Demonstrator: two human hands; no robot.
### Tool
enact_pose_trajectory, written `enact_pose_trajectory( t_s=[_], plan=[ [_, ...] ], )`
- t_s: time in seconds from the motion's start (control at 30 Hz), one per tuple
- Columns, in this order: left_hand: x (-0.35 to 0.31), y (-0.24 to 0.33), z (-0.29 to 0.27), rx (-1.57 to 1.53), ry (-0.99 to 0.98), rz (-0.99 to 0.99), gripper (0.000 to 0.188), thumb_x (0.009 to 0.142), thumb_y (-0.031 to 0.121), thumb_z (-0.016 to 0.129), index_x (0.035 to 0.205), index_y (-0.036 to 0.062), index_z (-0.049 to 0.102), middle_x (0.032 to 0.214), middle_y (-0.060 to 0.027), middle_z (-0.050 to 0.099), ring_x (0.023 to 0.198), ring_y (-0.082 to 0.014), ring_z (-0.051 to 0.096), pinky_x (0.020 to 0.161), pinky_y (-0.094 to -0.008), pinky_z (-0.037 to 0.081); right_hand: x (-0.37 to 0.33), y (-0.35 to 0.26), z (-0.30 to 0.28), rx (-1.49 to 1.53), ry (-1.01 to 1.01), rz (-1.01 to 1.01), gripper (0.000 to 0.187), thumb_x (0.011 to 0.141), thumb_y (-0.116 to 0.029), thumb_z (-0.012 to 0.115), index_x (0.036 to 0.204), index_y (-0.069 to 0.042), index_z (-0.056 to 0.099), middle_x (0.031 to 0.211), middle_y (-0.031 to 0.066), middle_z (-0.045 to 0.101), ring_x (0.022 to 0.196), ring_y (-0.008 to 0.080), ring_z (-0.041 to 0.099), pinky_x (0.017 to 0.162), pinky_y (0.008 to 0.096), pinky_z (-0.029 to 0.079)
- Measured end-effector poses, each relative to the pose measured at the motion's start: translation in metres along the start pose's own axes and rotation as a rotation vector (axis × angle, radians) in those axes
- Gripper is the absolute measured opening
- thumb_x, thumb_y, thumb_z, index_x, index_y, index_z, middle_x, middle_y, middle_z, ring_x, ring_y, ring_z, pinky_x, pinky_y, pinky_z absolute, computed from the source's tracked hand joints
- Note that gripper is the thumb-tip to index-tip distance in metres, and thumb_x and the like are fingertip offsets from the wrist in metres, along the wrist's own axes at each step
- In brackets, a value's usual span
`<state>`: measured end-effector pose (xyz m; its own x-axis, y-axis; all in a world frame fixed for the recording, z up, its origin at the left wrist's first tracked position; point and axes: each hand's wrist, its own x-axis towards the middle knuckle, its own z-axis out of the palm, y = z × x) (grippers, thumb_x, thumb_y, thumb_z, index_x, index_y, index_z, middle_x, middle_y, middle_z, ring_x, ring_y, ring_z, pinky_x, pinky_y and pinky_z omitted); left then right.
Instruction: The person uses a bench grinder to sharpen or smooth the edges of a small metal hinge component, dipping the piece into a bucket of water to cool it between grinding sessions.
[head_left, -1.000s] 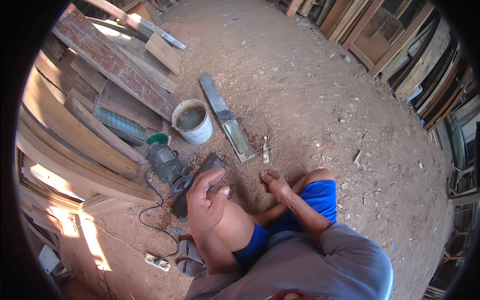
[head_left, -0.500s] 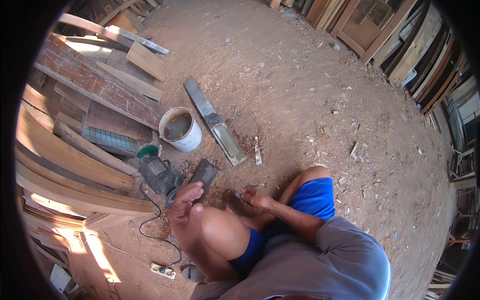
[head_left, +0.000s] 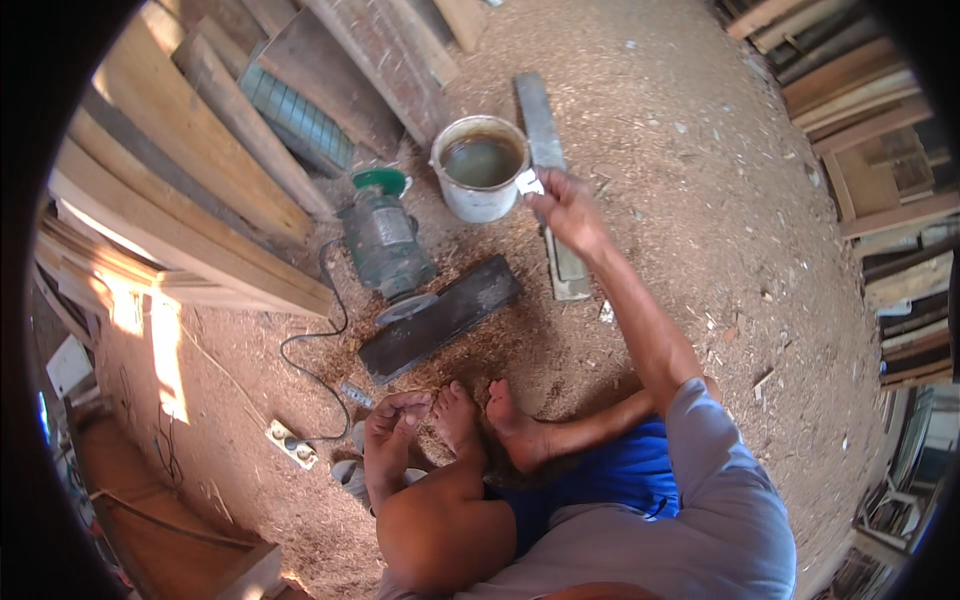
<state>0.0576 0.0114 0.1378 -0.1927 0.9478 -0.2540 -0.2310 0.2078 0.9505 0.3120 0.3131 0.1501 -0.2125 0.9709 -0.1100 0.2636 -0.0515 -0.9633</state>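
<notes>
Right hand (head_left: 568, 212) pinches a pale piece (head_left: 528, 182), left hand (head_left: 388, 443) well apart.

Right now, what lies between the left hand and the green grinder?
In the head view, a dark slab lies slantwise between the left hand and the green grinder, with a strip of shavings-strewn ground on the hand's side.

Wooden planks (head_left: 215, 150) crowd the left, a framed panel (head_left: 882, 172) far right.
</notes>
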Motion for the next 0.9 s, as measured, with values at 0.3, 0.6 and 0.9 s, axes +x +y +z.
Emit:
enact_pose_trajectory(
  t_s=[0.3,0.6,0.9],
  plan=[
    [-0.018,-0.046,-0.049,-0.034,0.089,-0.247,0.027,0.089,0.01,0.061,0.112,-0.0027,0.057,0.108,-0.0098,0.062,0.102,-0.0156,0.057,0.092,-0.03,0.045,0.194,0.055,0.111,-1.043,-0.341,-0.159,0.033,0.077,-0.015,0.049,0.097,0.003,0.066,0.099,0.0265,0.063,0.094,0.0387,0.063,0.081,0.0439,0.05],
    [-0.006,-0.062,-0.06,0.009,0.052,-0.298,0.026,0.089,0.005,0.059,0.113,-0.0029,0.056,0.111,-0.0105,0.062,0.101,-0.0149,0.058,0.089,-0.0285,0.046,0.298,0.23,0.057,-1.331,-0.202,-0.621,0.023,0.078,-0.01,0.046,0.064,-0.007,0.064,0.074,0.0208,0.064,0.067,0.0329,0.063,0.061,0.0398,0.049],
    [-0.01,-0.062,-0.057,0.072,0.049,-0.273,0.027,0.087,0.006,0.058,0.112,-0.0046,0.057,0.107,-0.0116,0.063,0.1,-0.0168,0.059,0.09,-0.0298,0.046,0.174,0.033,0.09,-0.999,-0.114,-0.152,0.033,0.08,-0.024,0.059,0.103,-0.002,0.066,0.102,0.0219,0.066,0.095,0.0344,0.064,0.082,0.0418,0.049]
  ],
)
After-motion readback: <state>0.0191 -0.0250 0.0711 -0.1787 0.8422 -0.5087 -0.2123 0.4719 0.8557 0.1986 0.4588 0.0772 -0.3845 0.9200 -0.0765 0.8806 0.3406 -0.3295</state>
